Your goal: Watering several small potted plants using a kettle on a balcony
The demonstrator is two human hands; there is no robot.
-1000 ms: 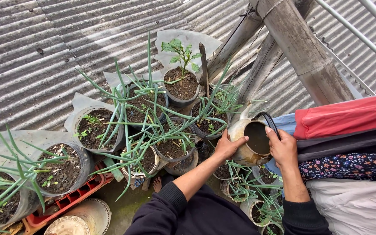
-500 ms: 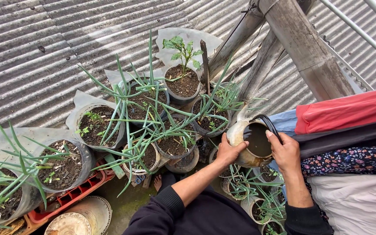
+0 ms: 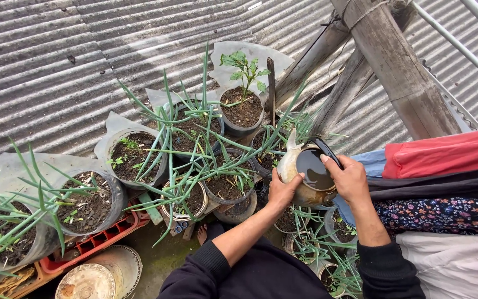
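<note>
Head view: left hand [image 3: 282, 191] cups the kettle [image 3: 305, 171] body, right hand [image 3: 349, 178] grips its handle; tip too hard and water could flood the potted onions [image 3: 229, 180].

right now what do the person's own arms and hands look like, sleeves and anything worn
Both arms wear long black sleeves, soft knit by the look, pushed up so the forearms are bare. The cuffs look ribbed. The left hand and right hand are bare: no gloves, and no rings, watch or bracelets that can be made out from this view.
</note>
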